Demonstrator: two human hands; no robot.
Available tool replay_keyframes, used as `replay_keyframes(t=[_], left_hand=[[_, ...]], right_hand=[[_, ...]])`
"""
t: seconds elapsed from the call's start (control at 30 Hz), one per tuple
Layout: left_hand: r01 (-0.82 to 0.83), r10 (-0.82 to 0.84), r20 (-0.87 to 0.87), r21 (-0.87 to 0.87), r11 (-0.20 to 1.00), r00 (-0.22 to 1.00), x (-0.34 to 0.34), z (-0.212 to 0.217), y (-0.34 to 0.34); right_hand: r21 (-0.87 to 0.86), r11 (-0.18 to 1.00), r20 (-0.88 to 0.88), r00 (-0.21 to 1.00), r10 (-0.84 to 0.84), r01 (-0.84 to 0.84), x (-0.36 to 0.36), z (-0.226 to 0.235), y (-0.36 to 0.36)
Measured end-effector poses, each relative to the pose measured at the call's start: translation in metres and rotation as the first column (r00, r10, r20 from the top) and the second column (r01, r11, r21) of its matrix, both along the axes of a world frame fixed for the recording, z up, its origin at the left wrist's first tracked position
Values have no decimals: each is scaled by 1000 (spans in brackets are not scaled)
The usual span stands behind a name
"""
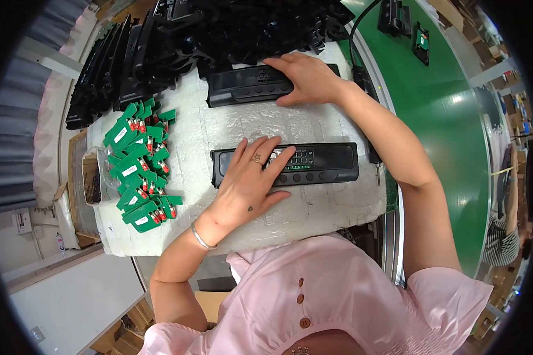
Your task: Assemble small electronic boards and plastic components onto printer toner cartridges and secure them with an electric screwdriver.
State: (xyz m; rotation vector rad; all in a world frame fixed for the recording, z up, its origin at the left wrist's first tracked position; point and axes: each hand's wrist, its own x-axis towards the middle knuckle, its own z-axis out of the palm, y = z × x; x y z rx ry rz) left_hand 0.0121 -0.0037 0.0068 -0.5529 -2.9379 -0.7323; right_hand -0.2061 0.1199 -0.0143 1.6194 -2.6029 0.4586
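Across the white padded surface in front of me lies a long black plastic panel housing (342, 161) with a row of round buttons and a green circuit board showing in its window. My left hand (246, 183) rests over its left half, fingers spread, fingertips near the window; part of the board is hidden beneath them. Farther away is a similar black panel housing (237, 86), also with round buttons. My right hand (314, 80) spans it, thumb at its near edge and fingers at its far edge, gripping it.
Green circuit boards (139, 168) with red parts lie heaped at the left. Black plastic parts (237, 29) are piled at the back. A cabled black tool (367, 86) stands at the right, beside a green work surface (438, 130) carrying a small black part with a board (421, 42).
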Motion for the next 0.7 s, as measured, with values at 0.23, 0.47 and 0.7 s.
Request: replay_keyframes(t=[0.23,0.47,0.7], left_hand=[[-354,488,-193,475,805,851,3,22,-73],[2,1,108,-32,999,994,-3,25,-70],[32,-3,134,-218,975,991,26,33,-49]], right_hand=[[-73,997,97,994,46,-39,57,55,24],[121,977,366,923,121,-176,123,55,34],[346,865,729,684,-4,-364,108,50,23]])
